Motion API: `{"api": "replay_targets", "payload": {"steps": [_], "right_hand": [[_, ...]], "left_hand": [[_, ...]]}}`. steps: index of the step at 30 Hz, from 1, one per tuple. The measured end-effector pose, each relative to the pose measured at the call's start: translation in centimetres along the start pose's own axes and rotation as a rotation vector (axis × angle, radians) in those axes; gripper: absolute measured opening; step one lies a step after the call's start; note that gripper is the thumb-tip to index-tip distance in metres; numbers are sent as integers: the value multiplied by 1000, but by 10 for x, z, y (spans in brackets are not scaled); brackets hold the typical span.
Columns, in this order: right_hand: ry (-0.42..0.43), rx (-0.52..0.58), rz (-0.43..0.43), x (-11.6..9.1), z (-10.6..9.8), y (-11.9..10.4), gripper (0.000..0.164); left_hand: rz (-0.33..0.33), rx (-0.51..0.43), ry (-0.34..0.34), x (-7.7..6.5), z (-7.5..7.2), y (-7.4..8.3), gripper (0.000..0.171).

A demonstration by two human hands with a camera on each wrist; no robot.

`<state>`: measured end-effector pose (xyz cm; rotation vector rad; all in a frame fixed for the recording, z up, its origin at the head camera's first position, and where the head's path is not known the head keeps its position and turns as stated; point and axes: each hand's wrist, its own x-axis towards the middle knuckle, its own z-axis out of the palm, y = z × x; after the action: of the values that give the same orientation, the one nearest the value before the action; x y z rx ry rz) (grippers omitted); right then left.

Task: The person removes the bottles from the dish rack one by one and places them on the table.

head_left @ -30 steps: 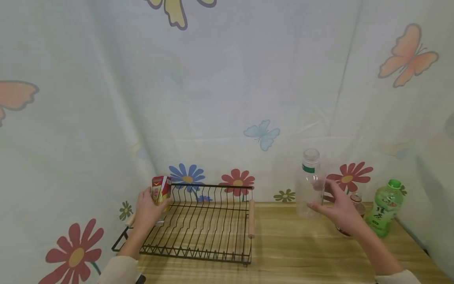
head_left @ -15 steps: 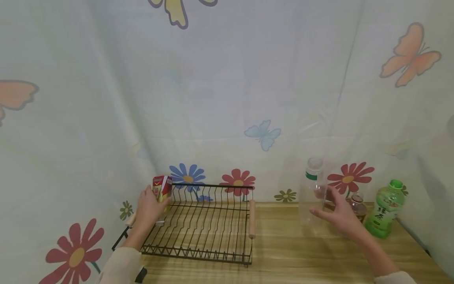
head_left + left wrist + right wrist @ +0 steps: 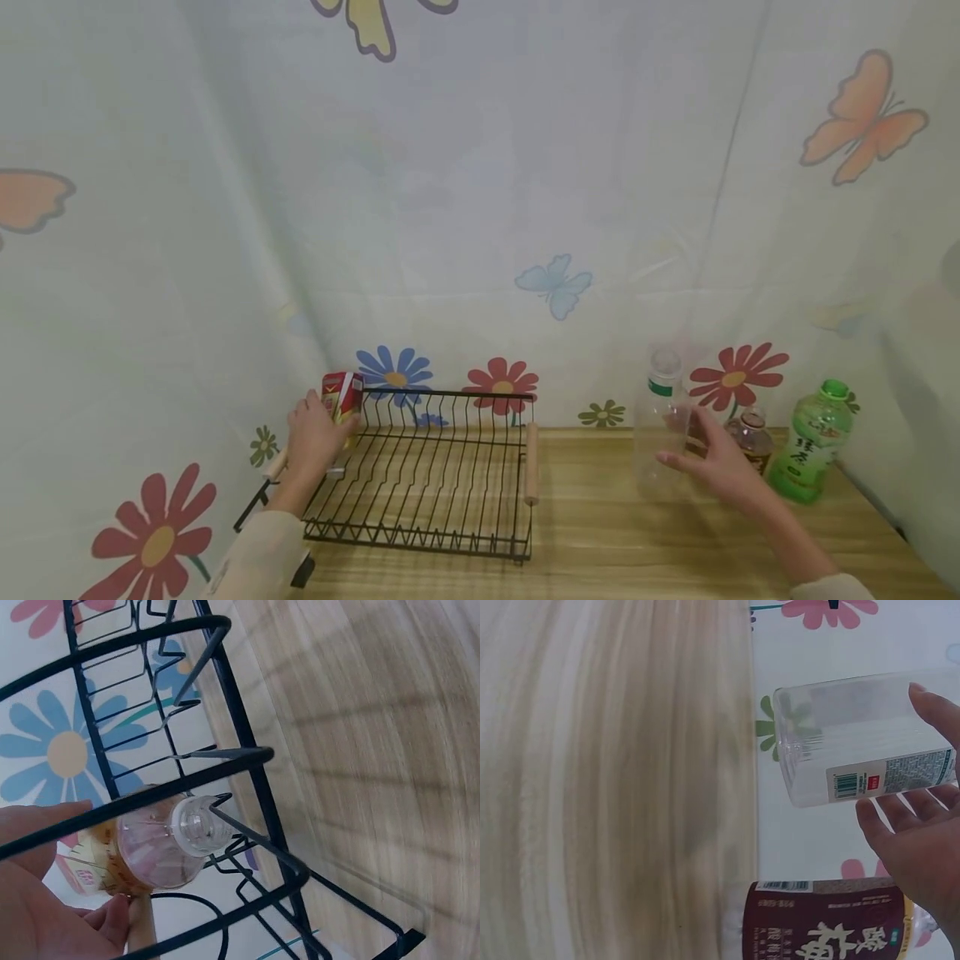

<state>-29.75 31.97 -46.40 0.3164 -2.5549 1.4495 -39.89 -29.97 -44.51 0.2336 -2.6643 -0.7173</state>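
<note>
Clock: 12 is straight ahead of me. Nearest is the wood-grain bench (image 3: 585, 533), and on it, around 11, the black wire rack (image 3: 412, 547), a wooden handle (image 3: 532, 462) on its right end. At 10, my left hand (image 3: 315, 446) is clamped round the red-and-yellow bottle (image 3: 341, 398) at the rack's far left corner; it looks upside down, neck toward the bench, wires crossing in front of it in the left wrist view. Can't tell if the rack carries its weight. Between 1 and 2, my right hand (image 3: 723, 467) has thumb and fingers closed round the clear bottle (image 3: 662, 446), upright, green band near the neck. Base looks raised off the bench in the right wrist view; contact hard to confirm. Step in hand, my judgement: one bottle steadied at the rack, the other held ready for placing or shifting. Next move calls for a light, level grip, since the plastic looks thin, and room past the burgundy-labelled bottle (image 3: 753, 437), just beyond my right fingers at 2. Right of that, also about 2, stands the green bottle (image 3: 808, 454). Farthest, at 12, the flower-and-butterfly sheet (image 3: 450, 208) backs everything.
</note>
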Motion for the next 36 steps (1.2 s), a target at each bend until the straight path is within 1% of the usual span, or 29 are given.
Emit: {"api": "replay_targets", "payload": {"steps": [5,10,16,19,23,26,31,36], "right_hand": [[-24,6,4,0,0,8,86],[-23,-9,22,-2,4,13,87],[-29,-17,43,-2,6,18,87],[-30,-29,57,-3,5,22,88],[-55,-36,124,-5,2,26,96],[-64,-29,160,-7,2,28,100],[-61,-9,163,-8,1,29,97],[-61,-3,192,-14,-3,31,98]], "left_hand": [[0,0,18,0,-1,-2,97],[9,5,35,0,0,-2,96],[6,31,64,0,5,-6,94],[33,78,85,3,10,-9,92],[85,119,101,3,13,-11,93],[82,103,108,1,12,-10,95],[41,76,108,0,11,-10,96],[62,62,103,0,12,-7,95]]}}
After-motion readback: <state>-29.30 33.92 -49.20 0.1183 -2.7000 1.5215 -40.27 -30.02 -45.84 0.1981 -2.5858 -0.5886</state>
